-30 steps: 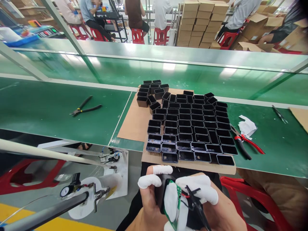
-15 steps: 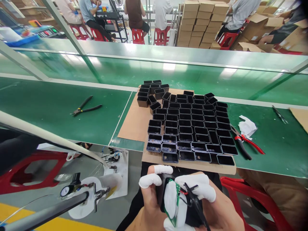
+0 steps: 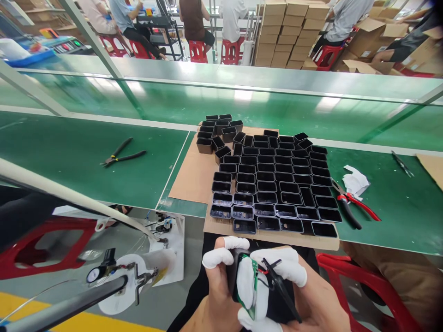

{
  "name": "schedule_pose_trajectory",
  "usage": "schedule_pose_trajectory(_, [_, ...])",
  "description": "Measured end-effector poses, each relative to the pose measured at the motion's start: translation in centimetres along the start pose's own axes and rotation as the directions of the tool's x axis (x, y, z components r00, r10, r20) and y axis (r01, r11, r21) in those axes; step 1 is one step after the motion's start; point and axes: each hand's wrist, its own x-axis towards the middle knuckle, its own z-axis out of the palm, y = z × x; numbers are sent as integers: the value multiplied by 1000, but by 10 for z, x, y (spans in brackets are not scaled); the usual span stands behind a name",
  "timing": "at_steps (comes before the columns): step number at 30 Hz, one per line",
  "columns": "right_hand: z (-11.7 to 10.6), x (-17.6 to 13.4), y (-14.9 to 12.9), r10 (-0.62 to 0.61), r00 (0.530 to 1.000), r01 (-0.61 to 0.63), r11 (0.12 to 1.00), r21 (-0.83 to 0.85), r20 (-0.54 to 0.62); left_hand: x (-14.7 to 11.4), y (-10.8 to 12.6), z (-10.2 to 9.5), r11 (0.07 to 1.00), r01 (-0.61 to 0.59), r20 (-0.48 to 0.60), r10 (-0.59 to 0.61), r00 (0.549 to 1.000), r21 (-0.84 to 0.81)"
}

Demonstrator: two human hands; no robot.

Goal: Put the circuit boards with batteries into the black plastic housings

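Note:
Low in the head view, above my lap, my left hand is wrapped round a black plastic case. White finger cots cover the fingertips of both hands. My right hand grips a green circuit board at the case's opening, its white-capped fingers on both sides of the board. A black cable with a short red wire runs from the board across the right fingers. How deep the board sits in the case is hidden by the fingers. Just beyond, rows of open black cases stand on cardboard.
Cutting pliers lie on the green bench at left. Red-handled pliers, white paper and tweezers lie at right. A stand with a pressure gauge rises at lower left. Several people sit beyond the bench near stacked cartons.
Both hands have shifted very slightly to the right with the case and board. The black cable has tilted a little. The grip looks the same.

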Motion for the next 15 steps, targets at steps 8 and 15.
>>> schedule_pose_trajectory(8, [3, 2, -3, 17, 999, -21, 997, -73, -49, -9, -8, -1, 998, 34, -60, -31, 998, 46])
schedule_pose_trajectory(15, [5, 5, -6, 58, 997, -60, 997, -50, -43, -7, -1, -3, 993, 55, -65, -49, 997, 101])
